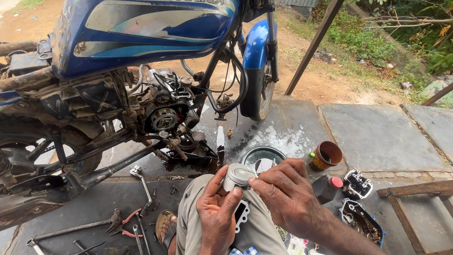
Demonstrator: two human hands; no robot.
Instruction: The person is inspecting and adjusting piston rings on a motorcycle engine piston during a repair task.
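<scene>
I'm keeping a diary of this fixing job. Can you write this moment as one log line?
left hand: holds silver piston | right hand: fingers on piston top | nearby: blue motorcycle, engine open; pliers on ground

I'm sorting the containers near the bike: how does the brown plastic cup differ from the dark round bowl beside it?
The brown plastic cup is small, tall-sided and tilted, its mouth turned toward the camera; the dark round bowl is wider, shallow and sits flat. The cup is brown with a yellowish outer wall, the bowl dark with a greenish rim. The left hand and right hand hold a silver metal piston in front of the bowl, not the cup. Both rest on the wet stone slab.
</scene>
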